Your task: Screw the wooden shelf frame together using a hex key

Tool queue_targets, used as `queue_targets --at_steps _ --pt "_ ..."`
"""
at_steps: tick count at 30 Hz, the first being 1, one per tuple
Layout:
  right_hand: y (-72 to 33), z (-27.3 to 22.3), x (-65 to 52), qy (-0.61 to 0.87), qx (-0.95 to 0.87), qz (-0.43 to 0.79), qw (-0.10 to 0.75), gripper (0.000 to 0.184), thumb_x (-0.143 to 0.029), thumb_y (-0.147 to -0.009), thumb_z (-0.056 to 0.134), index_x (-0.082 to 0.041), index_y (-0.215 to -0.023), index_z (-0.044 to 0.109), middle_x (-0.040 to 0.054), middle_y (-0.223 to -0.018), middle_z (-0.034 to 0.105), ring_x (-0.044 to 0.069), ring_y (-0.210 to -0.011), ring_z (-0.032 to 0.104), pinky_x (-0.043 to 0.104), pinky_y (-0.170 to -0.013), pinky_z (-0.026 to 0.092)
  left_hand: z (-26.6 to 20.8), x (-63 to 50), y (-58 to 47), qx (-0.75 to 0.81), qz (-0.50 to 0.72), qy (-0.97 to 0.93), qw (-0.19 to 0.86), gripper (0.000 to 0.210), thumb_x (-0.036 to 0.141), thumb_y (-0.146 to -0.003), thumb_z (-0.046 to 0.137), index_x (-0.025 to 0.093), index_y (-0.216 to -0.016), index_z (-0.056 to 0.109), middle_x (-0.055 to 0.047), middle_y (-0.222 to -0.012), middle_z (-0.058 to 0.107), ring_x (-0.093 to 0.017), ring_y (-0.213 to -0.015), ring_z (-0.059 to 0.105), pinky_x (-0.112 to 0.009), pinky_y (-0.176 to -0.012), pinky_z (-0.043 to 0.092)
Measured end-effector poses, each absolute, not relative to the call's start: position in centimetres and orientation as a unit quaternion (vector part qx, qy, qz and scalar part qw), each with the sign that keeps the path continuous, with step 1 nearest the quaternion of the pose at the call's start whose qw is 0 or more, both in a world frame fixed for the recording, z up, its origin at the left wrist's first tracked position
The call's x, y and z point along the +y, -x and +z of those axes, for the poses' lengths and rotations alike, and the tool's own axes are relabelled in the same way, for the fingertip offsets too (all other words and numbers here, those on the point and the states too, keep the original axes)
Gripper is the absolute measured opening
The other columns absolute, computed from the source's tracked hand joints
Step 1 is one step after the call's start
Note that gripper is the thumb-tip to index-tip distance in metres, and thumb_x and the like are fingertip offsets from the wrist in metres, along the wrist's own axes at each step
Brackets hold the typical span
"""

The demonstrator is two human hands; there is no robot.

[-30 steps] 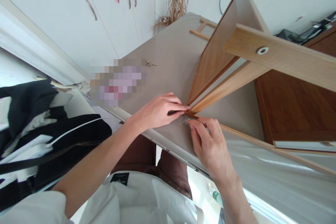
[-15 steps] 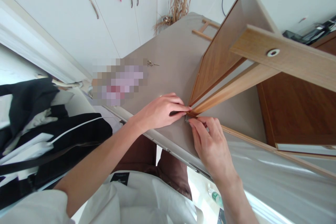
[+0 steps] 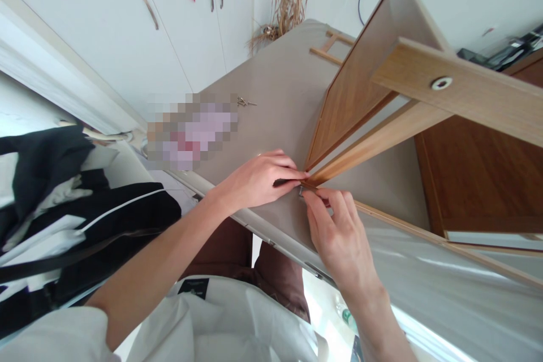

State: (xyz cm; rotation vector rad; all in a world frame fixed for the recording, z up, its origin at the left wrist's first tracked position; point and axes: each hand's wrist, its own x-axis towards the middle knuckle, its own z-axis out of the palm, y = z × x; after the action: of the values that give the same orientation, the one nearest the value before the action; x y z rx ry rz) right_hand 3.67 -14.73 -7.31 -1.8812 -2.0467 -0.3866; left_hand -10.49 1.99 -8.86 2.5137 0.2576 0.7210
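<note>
The fingers of my left hand [image 3: 271, 176] close on the lower corner of a tilted wooden frame [image 3: 360, 141], where its slanted bar comes down to the table. Right beside them, my right hand [image 3: 337, 220] pinches a small bent metal piece [image 3: 301, 190], like a hex key, against that same corner. Most of the piece is hidden by the fingertips. The frame has brown panels and a broad rail [image 3: 466, 79] rising toward me, with a bolt in a round washer [image 3: 442, 84] set in its face.
Several brass-coloured screws [image 3: 242, 102] lie on the beige table [image 3: 284, 85], close to a blurred-out patch [image 3: 199, 130]. A small wooden piece [image 3: 328, 54] rests farther back. Dark clothes [image 3: 127, 209] are heaped at left, and white cupboards [image 3: 182, 11] stand behind the table.
My right hand has shifted slightly to the left, turning a little at the fingertips, with the metal piece still pinched. My left hand keeps its place on the corner.
</note>
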Motion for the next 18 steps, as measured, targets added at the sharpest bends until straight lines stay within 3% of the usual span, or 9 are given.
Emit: queue_targets --at_steps 10,18 --pt "-3.64 -7.36 -14.65 0.672 -0.706 -0.131 0.183 0.029 -0.005 -0.095 0.052 -0.017 -0.120 0.062 0.0101 -0.104 0.063 0.022 -0.091 0.053 0.037 -0.086 0.050 -8.79 2.02 10.59 0.094 0.260 -0.928 0.251 0.026 0.025 -0.100 0.055 0.022 -0.118 0.073 -0.006 -0.101 0.074 -0.018 -0.097 0.064 -0.033 -0.088 0.055" --pt "-3.76 -7.34 -14.80 0.691 -0.673 -0.149 0.220 0.016 -0.018 -0.098 0.059 -0.018 -0.112 0.065 0.0068 -0.093 0.071 0.021 -0.088 0.061 0.035 -0.084 0.047 -8.84 1.99 10.50 0.099 0.259 -0.929 0.247 0.026 0.024 -0.099 0.056 0.023 -0.118 0.074 -0.006 -0.102 0.074 -0.018 -0.099 0.065 -0.032 -0.089 0.055"
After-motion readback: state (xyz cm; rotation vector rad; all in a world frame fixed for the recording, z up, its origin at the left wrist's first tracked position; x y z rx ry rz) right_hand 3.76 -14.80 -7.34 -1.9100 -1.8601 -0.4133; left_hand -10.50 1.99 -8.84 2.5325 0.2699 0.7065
